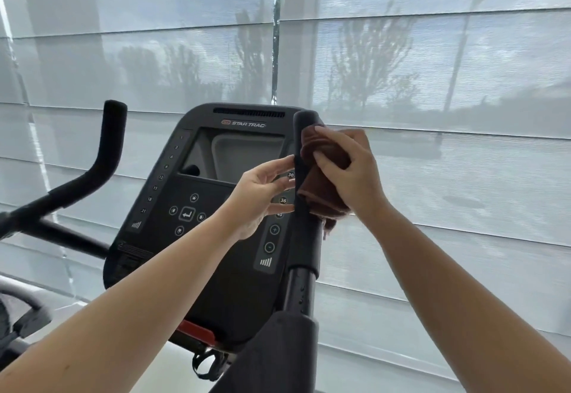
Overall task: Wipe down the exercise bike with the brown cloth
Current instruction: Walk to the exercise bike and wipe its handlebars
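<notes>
Cloth: brown cloth (327, 173), bunched and folded, pressed against the right side of the upright right handlebar (304, 194) near its top; a loose corner hangs below the hand.
Right hand: right hand (349, 173) closed over the cloth, thumb and fingers holding it onto the handlebar's foam grip.
Left hand: left hand (262, 188) spread and empty, fingers loosely curled, fingertips touching or just beside the left side of the same handlebar, in front of the console; contact cannot be told for sure.
Bike: exercise bike (197, 269), black, seen from the rider's side.
Console: console (213, 194) tilted back, with a dark screen, a ring of round buttons around an enter key, number markings down both edges and the lettering STAR TRAC on top.
Left handlebar: left handlebar (108, 145) bent upward, well apart from both hands.
Background: sheer white blinds (432, 68) across the windows, with trees dimly visible through them.
</notes>
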